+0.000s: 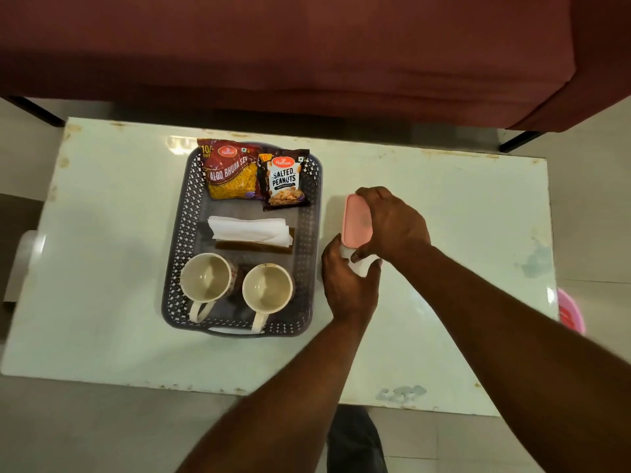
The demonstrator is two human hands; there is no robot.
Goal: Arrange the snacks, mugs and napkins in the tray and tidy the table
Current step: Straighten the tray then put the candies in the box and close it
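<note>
1. Two bare forearms are crossing the near edge of the white table (pixel 102 216), and both hands are meeting on a pink-lidded container (pixel 356 220). It is standing on the tabletop just beside the tray's right wall, outside the tray.
2. The left hand (pixel 351 285) is cupping the near end of the container's pale body, with its fingers curling round it. The right hand (pixel 392 227) is gripping the pink lid from above, fingers wrapping its far end and thumb hooking the near end. Whether the lid is being pressed on or lifted off cannot be told.
3. The grey lattice tray (pixel 172 268) is holding everything the task names:
   - An aloo bhujia packet (pixel 232 175) and a salted peanuts packet (pixel 285 180) are lying side by side at the far end, touching.
   - A stack of white napkins (pixel 249 228) is resting across the middle on a brown holder (pixel 254 247).
   - Two cream mugs, the left mug (pixel 205 276) and the right mug (pixel 268 288), are standing upright at the near end with their handles pointing toward the camera.
4. The arranging appears to be finished, and tidying the table looks like what is left. The container in hand is sitting outside the tray, and its destination is not showing.
5. A maroon sofa (pixel 307 46) is filling the background beyond the table.
</note>
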